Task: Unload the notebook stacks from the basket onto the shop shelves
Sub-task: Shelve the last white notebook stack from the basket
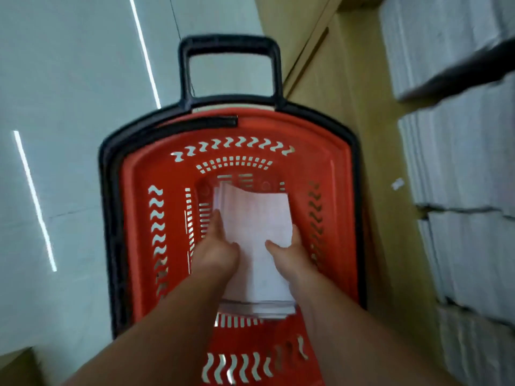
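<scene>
There is 1 red plastic basket with a black handle (278, 126). It has 1 white paper notebook stack (256, 218). There are 2 bare hands, the left hand (217, 252) and the right hand (291, 254).

Two arms in shot, pic a bit smeared w/ motion blur: left forearm (156, 330) & right forearm (362, 344) both uncovered, bare from wrist right to the btm edge of frame, looking thick nr the lens & tapering twd the wrists. Left grip (218, 250) bare too, broad back of hand, left thumb (232, 245) stubby w/ rounded tip, a couple of fingers (216, 221) showing at its far end; right grip (289, 253) same story, bare, right thumb (271, 245) rounded, other fingers mostly hidden. Nails & finer detail too blurred to tell.
</scene>
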